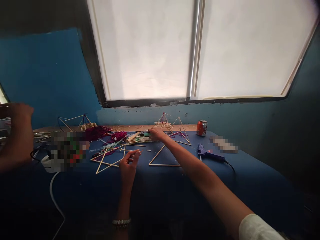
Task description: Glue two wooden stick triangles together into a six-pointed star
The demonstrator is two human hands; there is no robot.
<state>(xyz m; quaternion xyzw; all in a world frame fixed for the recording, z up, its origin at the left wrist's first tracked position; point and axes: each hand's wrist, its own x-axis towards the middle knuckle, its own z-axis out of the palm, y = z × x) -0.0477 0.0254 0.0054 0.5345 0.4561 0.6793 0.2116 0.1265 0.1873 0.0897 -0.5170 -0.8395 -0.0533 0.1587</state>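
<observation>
My left hand [128,165] is over the blue table [175,186], its fingers pinched on a thin wooden stick [139,152] beside a flat star of sticks [110,158]. My right hand [155,133] reaches far forward to a heap of sticks [140,138] near the table's back edge, fingers curled down on it; what they hold is hidden. A flat stick triangle [163,159] lies under my right forearm. Stick pyramids [180,131] stand just beyond.
A blue glue gun [207,154] with a cord lies right of the triangle, an orange can [201,128] behind it. Dark red yarn [100,132] and another stick frame [75,122] lie at the back left. Another person's hand [15,133] is at the far left. A white cable [53,196] hangs off the front.
</observation>
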